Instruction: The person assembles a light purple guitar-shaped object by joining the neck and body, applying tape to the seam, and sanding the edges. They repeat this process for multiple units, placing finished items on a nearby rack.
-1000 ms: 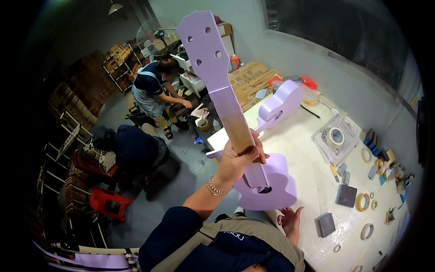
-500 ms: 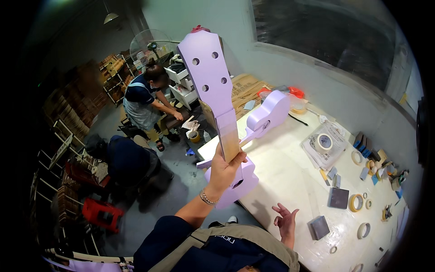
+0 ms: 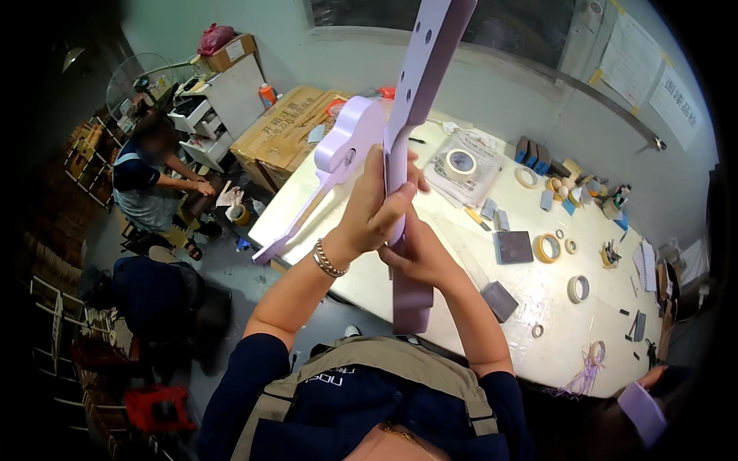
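Note:
A lavender ukulele [image 3: 419, 96] without strings is held upright in front of me, seen nearly edge-on. Its headstock with bare peg holes points up, past the top of the picture, and its body hangs below my hands. My left hand [image 3: 367, 207], with a chain bracelet at the wrist, is closed around the neck. Lower down, my right hand [image 3: 424, 247] grips the neck near the body, some of its fingers hidden behind the wood. A second lavender ukulele [image 3: 355, 138] lies on the white table [image 3: 477, 307], its neck pointing toward the near left.
Tape rolls [image 3: 461, 163], a dark sanding block [image 3: 513, 247] and other small tools lie across the table. A cardboard box [image 3: 284, 127] stands beyond its far left. One co-worker [image 3: 150, 173] bends at the left; another person's hand [image 3: 653, 378] is by a lavender piece [image 3: 643, 411] at lower right.
My right hand has come up from beside the table and taken hold of the neck. The ukulele has turned from face-on to nearly edge-on. My view has swung to the right.

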A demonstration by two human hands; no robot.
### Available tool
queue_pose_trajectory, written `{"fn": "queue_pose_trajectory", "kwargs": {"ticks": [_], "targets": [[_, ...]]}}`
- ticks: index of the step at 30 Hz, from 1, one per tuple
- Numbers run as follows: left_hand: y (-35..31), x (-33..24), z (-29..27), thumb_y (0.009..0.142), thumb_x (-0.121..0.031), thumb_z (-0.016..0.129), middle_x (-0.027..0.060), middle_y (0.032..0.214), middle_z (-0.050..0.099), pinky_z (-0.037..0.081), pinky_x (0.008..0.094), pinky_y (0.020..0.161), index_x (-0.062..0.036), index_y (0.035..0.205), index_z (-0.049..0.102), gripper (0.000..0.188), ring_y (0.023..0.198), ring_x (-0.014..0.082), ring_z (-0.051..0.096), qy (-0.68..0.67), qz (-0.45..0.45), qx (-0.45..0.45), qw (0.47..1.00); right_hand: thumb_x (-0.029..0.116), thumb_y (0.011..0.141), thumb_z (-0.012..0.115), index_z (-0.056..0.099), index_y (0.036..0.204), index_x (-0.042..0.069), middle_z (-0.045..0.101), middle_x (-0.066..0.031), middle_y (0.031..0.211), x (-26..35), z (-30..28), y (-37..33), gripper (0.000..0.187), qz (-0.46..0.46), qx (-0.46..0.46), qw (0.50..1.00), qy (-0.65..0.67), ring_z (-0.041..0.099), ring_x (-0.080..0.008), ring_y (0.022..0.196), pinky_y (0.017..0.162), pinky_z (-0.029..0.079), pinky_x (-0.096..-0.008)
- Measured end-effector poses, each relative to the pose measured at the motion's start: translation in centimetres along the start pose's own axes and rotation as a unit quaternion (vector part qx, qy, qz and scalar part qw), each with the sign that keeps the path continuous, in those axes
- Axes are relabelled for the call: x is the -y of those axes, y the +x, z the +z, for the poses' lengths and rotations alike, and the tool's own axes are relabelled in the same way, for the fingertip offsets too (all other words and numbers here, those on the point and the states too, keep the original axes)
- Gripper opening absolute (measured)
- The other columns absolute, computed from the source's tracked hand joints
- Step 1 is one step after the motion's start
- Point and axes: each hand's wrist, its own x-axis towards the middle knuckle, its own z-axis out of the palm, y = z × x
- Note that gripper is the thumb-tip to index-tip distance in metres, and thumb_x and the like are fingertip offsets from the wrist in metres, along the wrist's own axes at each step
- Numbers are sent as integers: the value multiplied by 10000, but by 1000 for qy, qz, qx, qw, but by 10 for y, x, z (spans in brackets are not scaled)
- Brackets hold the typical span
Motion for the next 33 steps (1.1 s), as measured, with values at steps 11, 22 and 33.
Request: {"fn": "queue_pose_trajectory", "kwargs": {"ticks": [11,22,33], "targets": [[21,-43,-33,748,-67,686,79,902,586,472,269,754,-7,947,658,209,870,167,575,246,146,-97,953,126,748,583,304,1220,69,584,-125,788,-19,17,10,552,-65,-119,990,-31,608,-304,687,626,474,-371],[41,-88,-61,724,-103,666,107,791,599,457,321,673,-11,770,619,113,779,233,612,278,23,42,959,-39,740,496,264,1297,-25,469,-42,847,-6,33,13,604,-69,-130,987,65,499,-126,779,775,416,-261],[21,-48,-57,680,10,663,78,803,553,459,336,645,-31,806,538,183,730,255,574,384,205,-75,897,114,741,582,321,1265,93,563,-56,810,-10,36,19,586,-3,-157,987,-43,606,-230,711,655,475,-320]]}}
